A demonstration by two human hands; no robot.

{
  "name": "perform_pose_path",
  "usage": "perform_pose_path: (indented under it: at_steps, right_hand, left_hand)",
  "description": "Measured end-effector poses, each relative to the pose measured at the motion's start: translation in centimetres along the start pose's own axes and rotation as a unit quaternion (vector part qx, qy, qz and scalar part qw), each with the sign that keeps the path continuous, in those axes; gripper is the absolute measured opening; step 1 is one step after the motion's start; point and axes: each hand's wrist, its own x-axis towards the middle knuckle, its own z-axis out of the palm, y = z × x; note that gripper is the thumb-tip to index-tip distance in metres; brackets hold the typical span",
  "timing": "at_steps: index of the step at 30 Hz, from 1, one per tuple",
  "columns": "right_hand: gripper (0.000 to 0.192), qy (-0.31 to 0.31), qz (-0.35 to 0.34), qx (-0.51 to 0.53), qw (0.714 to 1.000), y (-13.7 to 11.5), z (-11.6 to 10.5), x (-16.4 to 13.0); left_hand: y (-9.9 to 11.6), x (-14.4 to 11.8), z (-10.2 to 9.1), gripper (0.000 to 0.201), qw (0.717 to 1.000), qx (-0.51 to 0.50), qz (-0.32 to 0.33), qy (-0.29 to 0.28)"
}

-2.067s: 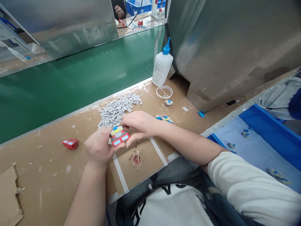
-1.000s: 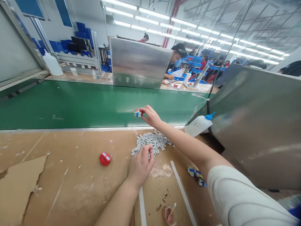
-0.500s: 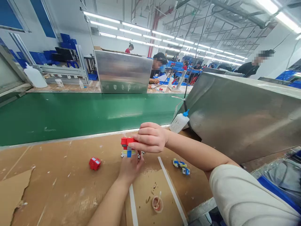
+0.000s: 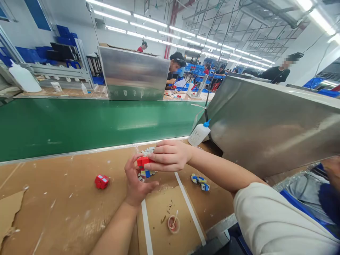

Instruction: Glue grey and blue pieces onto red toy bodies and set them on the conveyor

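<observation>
Closed over a red blocky plastic piece [image 4: 142, 162] is my right hand [image 4: 170, 156], its fingers covering part of the piece. My left hand [image 4: 136, 180] is open just left of and below it, thumb stretched out and fingers curved apart around the near side. Whether its fingertips touch the red piece I cannot tell. Just below the red piece shows a small blue, yellow and white part [image 4: 147, 173], partly hidden by the hands. Several small pale pieces [image 4: 148, 151] lie behind them on the table.
Another red piece [image 4: 102, 181] lies left on the brown table. Several blue-yellow-white parts [image 4: 201, 181] sit right. A small cup with a stick [image 4: 173, 224] stands in front. Behind are a white bottle [image 4: 199, 134], a green belt [image 4: 79, 124] and metal panels; people work farther back.
My left hand has opened and shifted left, off the parts it was around. My right hand keeps hold of the red piece. The whole view has shifted slightly.
</observation>
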Motion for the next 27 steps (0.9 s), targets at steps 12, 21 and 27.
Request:
perform_pose_path:
  at_steps: [12, 21, 27]
  right_hand:
    - [0.035, -0.162, 0.055, 0.1, 0.98, -5.3, -0.3, -5.6]
    - [0.027, -0.154, 0.272, 0.136, 0.94, -9.7, -6.5, -7.1]
    - [0.022, -0.061, 0.438, 0.179, 0.879, -19.0, -13.4, -5.1]
  left_hand:
    - [2.0, 1.1, -0.6, 0.054, 0.981, 0.114, 0.067, -0.142]
    - [2.0, 1.4, -0.7, 0.034, 0.964, 0.186, 0.103, -0.161]
    - [0.8, 1.5, -0.3, 0.037, 0.947, 0.262, 0.093, -0.162]
